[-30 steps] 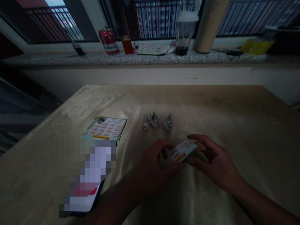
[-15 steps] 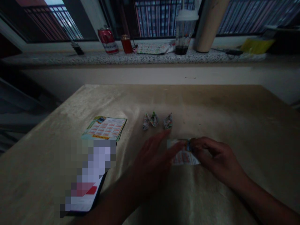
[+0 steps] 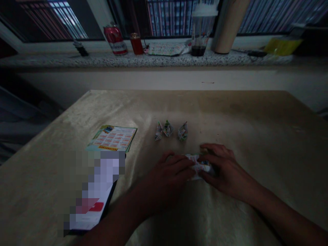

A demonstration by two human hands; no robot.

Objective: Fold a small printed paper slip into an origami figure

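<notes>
A small printed sheet of paper [image 3: 197,167] lies on the table between my hands, its right part turned over toward the middle. My left hand [image 3: 173,172] rests palm down, its outstretched fingers lying over the left side of the sheet. My right hand [image 3: 221,167] is at the right side, thumb and fingers around the turned-over part; its fingertips partly cover the paper. Beyond the hands stand three little folded paper pieces: a left one [image 3: 159,131], a middle one [image 3: 168,129] and a right one [image 3: 182,131].
To the left is a stack of printed sheets [image 3: 112,138], with a phone [image 3: 96,205] nearer me, its screen blurred out. A granite windowsill [image 3: 97,62] behind the table [image 3: 246,112] holds a red can [image 3: 115,40], a small red jar [image 3: 136,44] and a plastic cup [image 3: 201,34].
My right hand has brought the sheet's right part over toward the middle. My left hand has drawn its spread fingers closer together and laid them on the paper. The view has shifted slightly.
</notes>
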